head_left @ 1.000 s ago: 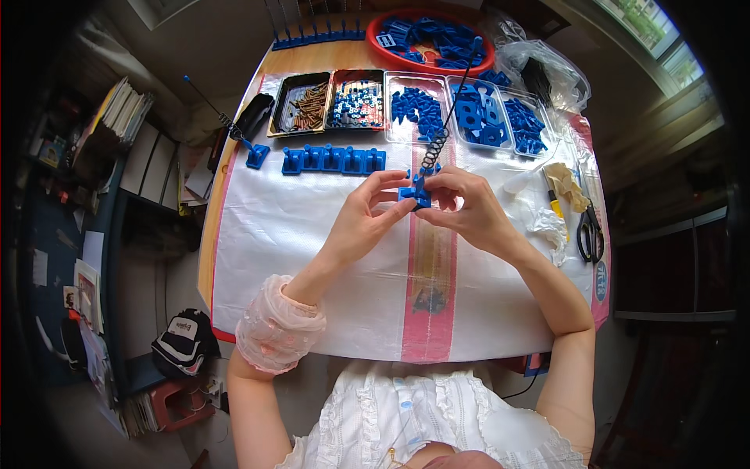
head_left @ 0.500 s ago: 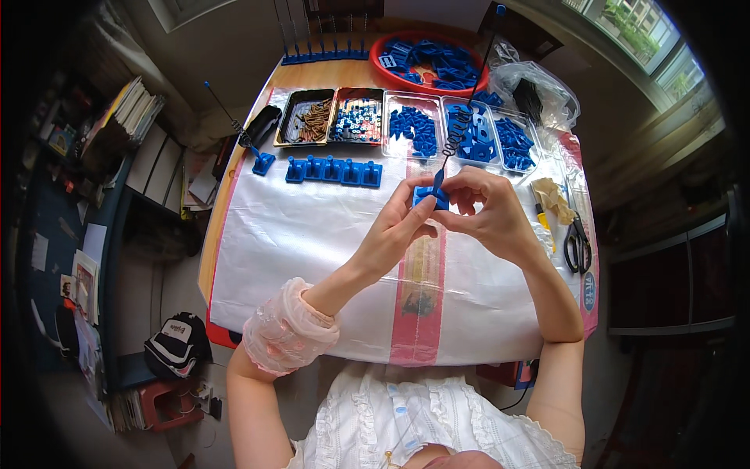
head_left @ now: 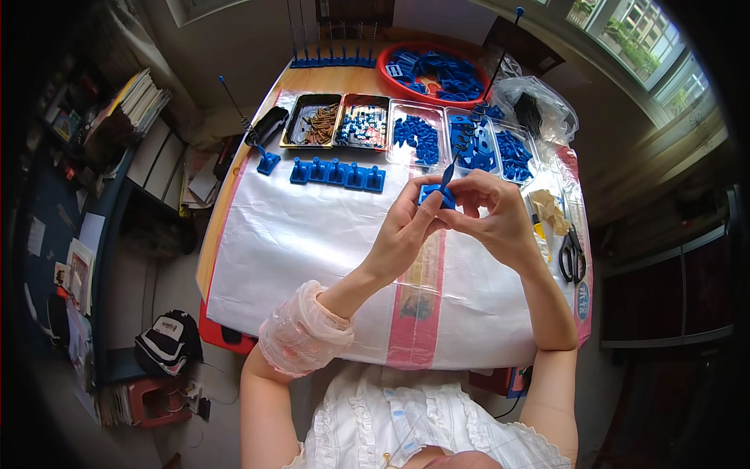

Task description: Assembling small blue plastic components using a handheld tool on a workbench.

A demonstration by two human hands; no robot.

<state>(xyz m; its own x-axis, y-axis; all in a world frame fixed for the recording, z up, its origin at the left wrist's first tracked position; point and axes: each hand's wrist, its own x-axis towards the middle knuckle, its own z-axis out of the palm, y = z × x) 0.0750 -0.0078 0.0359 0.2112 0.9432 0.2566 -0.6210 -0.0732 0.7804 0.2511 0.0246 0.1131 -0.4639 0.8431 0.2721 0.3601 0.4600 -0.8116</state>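
Observation:
Over the middle of the table my two hands hold a blue plastic square base (head_left: pixel 429 194) with a thin blue stem. Out of the stem rises a dark coiled wire rod (head_left: pixel 462 142), tilted to the far right and ending in a small blue tip. My left hand (head_left: pixel 408 223) grips the base, thumb on top. The thumb and fingers of my right hand (head_left: pixel 494 211) are closed at the base's right side, beside the stem. Part of the base is hidden by the fingers. A joined row of blue bases with short posts (head_left: pixel 336 173) stands beyond to the left.
A single blue base (head_left: pixel 268 162) carries another rod at far left. Trays hold brass screws (head_left: pixel 322 123), small nuts (head_left: pixel 363 123) and blue parts (head_left: pixel 418 139). Behind is a red basin (head_left: pixel 381 69). Scissors (head_left: pixel 573 258) and a yellow cutter (head_left: pixel 540 233) lie right.
The whole view has shifted slightly. The held rod leans a little more to the right, and both hands keep their hold on the blue base.

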